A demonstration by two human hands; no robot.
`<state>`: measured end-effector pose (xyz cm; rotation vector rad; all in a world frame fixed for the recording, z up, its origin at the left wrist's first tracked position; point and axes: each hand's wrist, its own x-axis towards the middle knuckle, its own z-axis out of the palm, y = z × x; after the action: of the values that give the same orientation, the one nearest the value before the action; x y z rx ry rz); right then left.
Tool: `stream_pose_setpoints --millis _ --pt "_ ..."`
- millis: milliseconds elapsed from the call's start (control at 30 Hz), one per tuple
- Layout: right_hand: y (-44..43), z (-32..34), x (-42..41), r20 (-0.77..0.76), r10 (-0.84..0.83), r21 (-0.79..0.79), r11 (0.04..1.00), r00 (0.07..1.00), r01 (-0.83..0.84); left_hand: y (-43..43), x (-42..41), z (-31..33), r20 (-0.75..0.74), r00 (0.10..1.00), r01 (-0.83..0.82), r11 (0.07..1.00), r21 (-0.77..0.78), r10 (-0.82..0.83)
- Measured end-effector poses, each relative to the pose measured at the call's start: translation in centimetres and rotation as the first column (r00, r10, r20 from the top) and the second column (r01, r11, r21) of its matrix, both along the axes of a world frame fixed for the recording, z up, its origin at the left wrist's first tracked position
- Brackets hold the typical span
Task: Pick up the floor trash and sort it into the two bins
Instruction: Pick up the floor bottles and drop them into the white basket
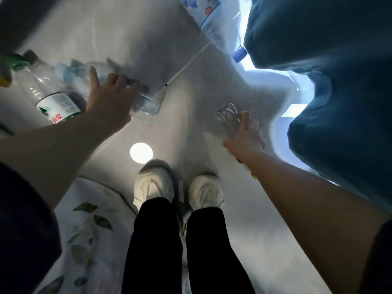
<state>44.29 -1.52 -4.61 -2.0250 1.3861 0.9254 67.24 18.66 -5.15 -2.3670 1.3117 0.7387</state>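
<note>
My left hand [110,98] reaches down to the grey floor and closes over a crumpled clear plastic bottle [146,105]. My right hand [247,136] grips a crumpled piece of clear plastic [227,114] low over the floor. A large clear bottle with a green and white label [53,96] lies on the floor left of my left hand. Another big clear bottle with a blue cap [216,24] lies at the top, beside dark teal fabric. No bin shows in this view.
A bulky dark teal fabric mass [339,81] fills the right side. A white cloth with green leaf print [89,225] lies at the lower left. My white shoes [178,187] stand on the glossy floor, with a bright lamp reflection [141,152] just ahead.
</note>
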Motion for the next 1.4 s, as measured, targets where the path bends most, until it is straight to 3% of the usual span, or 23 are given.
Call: stream_pose_setpoints --millis 200,500,667,833,933,1100,1267,1400 --pt "-0.8 10.6 2.8 0.103 0.043 0.026 0.999 0.994 -0.046 -2.7 0.4 11.7 -0.123 0.992 0.006 0.989 -0.148 -0.024" --pt "-3.2 41.1 8.5 0.352 -0.086 0.053 0.996 0.932 0.072 -5.9 0.7 41.1 -0.272 0.961 -0.060 0.933 -0.355 -0.042" --pt "-1.8 59.9 7.8 0.569 -0.246 0.092 0.967 0.785 0.237 -5.8 -0.7 59.1 -0.384 0.919 -0.296 0.803 -0.516 0.092" --pt "0.6 73.3 3.6 0.747 -0.314 0.115 0.929 0.585 0.351 -5.7 -4.1 73.2 -0.469 0.881 -0.394 0.637 -0.662 0.057" --pt "1.2 79.0 -0.3 0.830 -0.299 0.115 0.918 0.472 0.379 -6.0 -7.0 78.6 -0.490 0.872 -0.394 0.564 -0.725 -0.021" --pt "1.0 85.9 -7.7 0.920 -0.138 -0.015 0.922 0.366 0.387 -7.9 -14.4 85.1 -0.555 0.824 -0.463 0.429 -0.775 -0.115" --pt "1.5 90.7 -18.8 0.963 -0.065 -0.072 0.872 0.261 0.483 -10.2 -24.0 87.0 -0.637 0.744 -0.515 0.434 -0.739 -0.202" --pt "3.1 93.0 -28.4 0.970 -0.021 -0.128 0.805 0.244 0.579 -11.7 -32.2 88.3 -0.626 0.711 -0.483 0.425 -0.766 -0.321"
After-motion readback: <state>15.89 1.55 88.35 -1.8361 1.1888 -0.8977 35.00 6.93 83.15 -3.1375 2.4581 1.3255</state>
